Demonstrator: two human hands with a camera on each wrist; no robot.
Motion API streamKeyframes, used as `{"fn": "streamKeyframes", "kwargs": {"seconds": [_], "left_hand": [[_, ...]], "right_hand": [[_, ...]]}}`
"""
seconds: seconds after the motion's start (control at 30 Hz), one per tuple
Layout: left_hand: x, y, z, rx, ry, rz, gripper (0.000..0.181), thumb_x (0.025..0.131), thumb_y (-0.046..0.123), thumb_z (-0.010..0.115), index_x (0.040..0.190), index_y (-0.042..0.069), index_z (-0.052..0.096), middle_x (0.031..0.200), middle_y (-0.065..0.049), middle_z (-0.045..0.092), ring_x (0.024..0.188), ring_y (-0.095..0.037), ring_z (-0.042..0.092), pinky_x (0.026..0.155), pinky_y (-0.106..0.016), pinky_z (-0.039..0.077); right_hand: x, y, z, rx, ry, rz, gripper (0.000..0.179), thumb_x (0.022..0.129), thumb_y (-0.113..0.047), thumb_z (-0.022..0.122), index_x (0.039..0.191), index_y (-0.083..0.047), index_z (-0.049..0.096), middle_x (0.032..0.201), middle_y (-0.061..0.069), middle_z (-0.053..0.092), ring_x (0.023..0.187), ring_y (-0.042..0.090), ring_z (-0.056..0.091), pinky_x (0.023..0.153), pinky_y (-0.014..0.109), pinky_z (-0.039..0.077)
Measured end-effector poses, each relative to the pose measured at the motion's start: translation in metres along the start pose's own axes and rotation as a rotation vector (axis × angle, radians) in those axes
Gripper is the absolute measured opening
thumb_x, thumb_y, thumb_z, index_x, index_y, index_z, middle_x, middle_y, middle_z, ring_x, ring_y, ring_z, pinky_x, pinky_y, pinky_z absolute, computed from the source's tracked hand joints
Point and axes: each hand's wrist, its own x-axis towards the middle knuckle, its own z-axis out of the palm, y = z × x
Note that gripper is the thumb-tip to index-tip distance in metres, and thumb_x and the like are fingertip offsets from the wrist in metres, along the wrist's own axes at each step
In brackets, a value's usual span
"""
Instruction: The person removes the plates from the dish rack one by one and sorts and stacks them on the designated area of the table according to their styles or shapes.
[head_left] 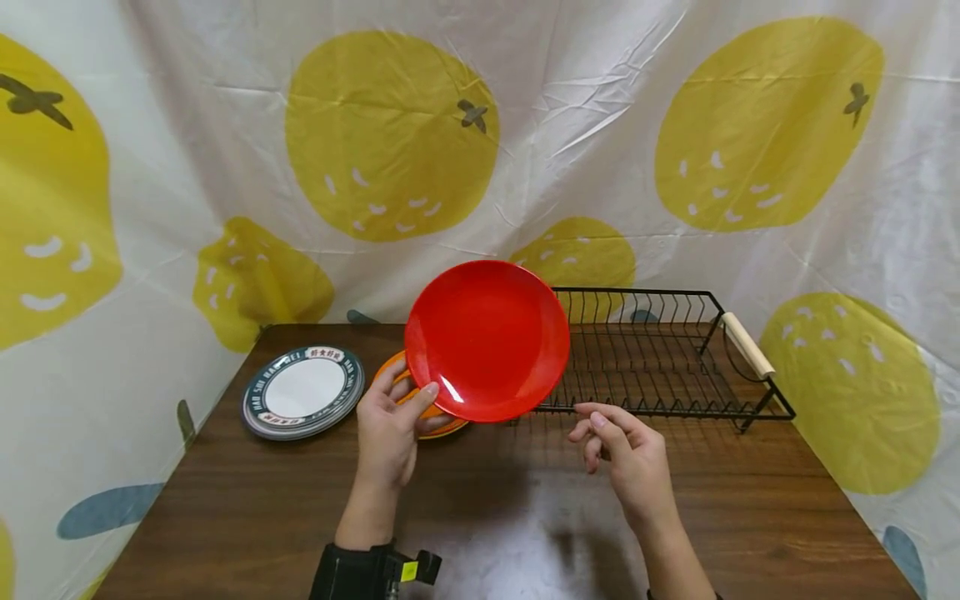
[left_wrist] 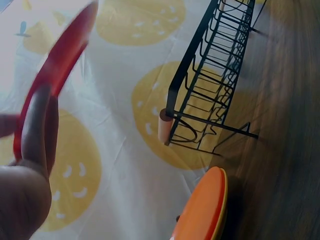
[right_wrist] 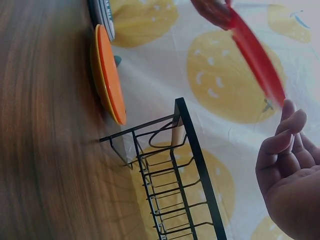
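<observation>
A red plate is held up in the air above the table, its face tilted toward me. My left hand grips its lower left rim, thumb on the front and fingers behind; the left wrist view shows the plate edge-on in that grip. To the right of the plate is my right hand, fingers loosely bent and holding nothing. The right wrist view has this hand close to the plate's edge, apparently apart from it. Behind the left hand, orange plates lie stacked, partly hidden in the head view.
A black wire dish rack with a pale wooden handle stands at the back right of the brown wooden table. White plates with dark patterned rims are stacked at the left. A lemon-print cloth hangs behind.
</observation>
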Motion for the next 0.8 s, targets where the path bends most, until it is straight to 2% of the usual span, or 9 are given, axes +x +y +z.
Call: {"fn": "streamKeyframes", "kwargs": {"seconds": [0.07, 0.27, 0.4, 0.5, 0.57, 0.8], "left_hand": [[0.002, -0.002, -0.004, -0.015, 0.069, -0.023, 0.051, 0.101, -0.004, 0.066, 0.15, 0.002, 0.053, 0.126, -0.008, 0.071, 0.096, -0.018, 0.081, 0.072, -0.037, 0.068], [0.006, -0.009, -0.02, -0.031, 0.259, -0.163, 0.052, 0.103, 0.006, 0.069, 0.151, 0.008, 0.05, 0.139, -0.014, 0.063, 0.105, -0.017, 0.079, 0.082, -0.036, 0.068], [0.008, -0.015, -0.03, -0.044, 0.335, -0.197, 0.055, 0.103, 0.005, 0.067, 0.154, 0.007, 0.047, 0.146, -0.015, 0.058, 0.107, -0.017, 0.077, 0.086, -0.035, 0.067], [0.008, -0.02, -0.036, -0.04, 0.381, -0.214, 0.061, 0.104, 0.005, 0.066, 0.159, 0.008, 0.041, 0.15, -0.015, 0.054, 0.113, -0.019, 0.074, 0.087, -0.035, 0.067], [0.008, -0.024, -0.039, -0.031, 0.402, -0.232, 0.066, 0.104, 0.006, 0.066, 0.162, 0.008, 0.035, 0.154, -0.016, 0.051, 0.119, -0.022, 0.072, 0.088, -0.035, 0.067], [0.009, -0.043, -0.051, -0.004, 0.416, -0.307, 0.075, 0.105, 0.007, 0.065, 0.167, 0.007, 0.023, 0.164, -0.023, 0.042, 0.135, -0.033, 0.062, 0.088, -0.036, 0.067]], "right_hand": [[0.0, 0.001, 0.0, -0.003, -0.003, 0.021, 0.026, 0.109, -0.007, 0.055, 0.117, 0.014, 0.069, 0.081, -0.003, 0.076, 0.054, 0.01, 0.058, 0.062, 0.024, 0.056], [-0.001, 0.003, 0.001, -0.027, -0.006, 0.052, 0.02, 0.109, -0.006, 0.056, 0.113, 0.002, 0.073, 0.083, -0.001, 0.076, 0.055, 0.011, 0.058, 0.059, 0.025, 0.055], [-0.001, 0.003, 0.002, -0.05, -0.004, 0.064, 0.023, 0.109, -0.007, 0.056, 0.117, 0.01, 0.07, 0.084, -0.001, 0.076, 0.054, 0.012, 0.058, 0.059, 0.026, 0.055], [0.0, 0.002, 0.003, -0.064, 0.001, 0.071, 0.026, 0.109, -0.008, 0.057, 0.119, 0.014, 0.068, 0.084, -0.001, 0.076, 0.054, 0.012, 0.058, 0.059, 0.026, 0.055], [0.0, 0.002, 0.003, -0.071, 0.005, 0.077, 0.025, 0.109, -0.009, 0.057, 0.118, 0.011, 0.069, 0.084, -0.002, 0.076, 0.054, 0.012, 0.058, 0.059, 0.026, 0.055], [-0.003, 0.002, 0.005, -0.081, 0.007, 0.094, 0.022, 0.108, -0.009, 0.058, 0.117, 0.006, 0.072, 0.084, -0.003, 0.076, 0.054, 0.012, 0.058, 0.059, 0.026, 0.055]]}}
